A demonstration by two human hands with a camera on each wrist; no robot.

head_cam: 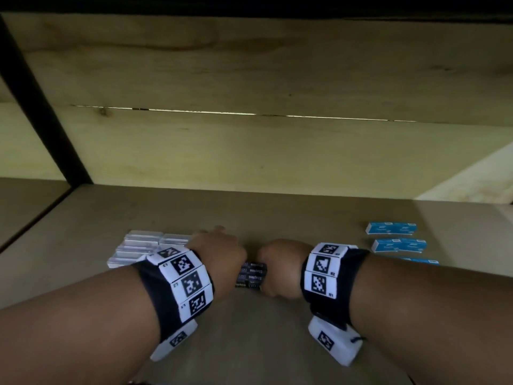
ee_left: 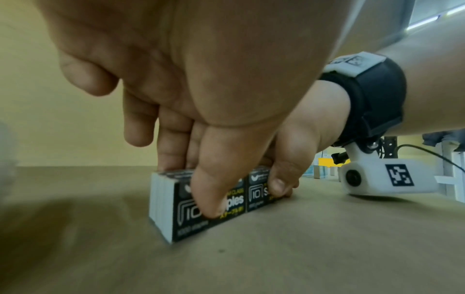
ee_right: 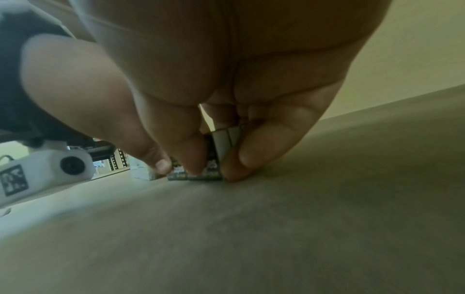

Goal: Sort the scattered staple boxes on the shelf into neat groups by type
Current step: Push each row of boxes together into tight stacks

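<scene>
A tight row of black staple boxes (head_cam: 253,274) stands on edge on the shelf board (head_cam: 249,343), between my two hands. My left hand (head_cam: 222,250) pinches the row's left part (ee_left: 163,206), thumb on the printed front face and fingers behind the top edge. My right hand (head_cam: 279,262) pinches the right end (ee_right: 221,147), thumb in front and fingers around the grey end faces. A group of white boxes (head_cam: 144,247) lies flat to the left, partly hidden by my left wrist. Blue boxes (head_cam: 391,228) lie in short rows at the right.
The wooden back wall (head_cam: 249,151) rises behind the boxes. A dark upright post (head_cam: 47,107) bounds the shelf at the left. Bare board lies in front of the hands and between the black and blue groups.
</scene>
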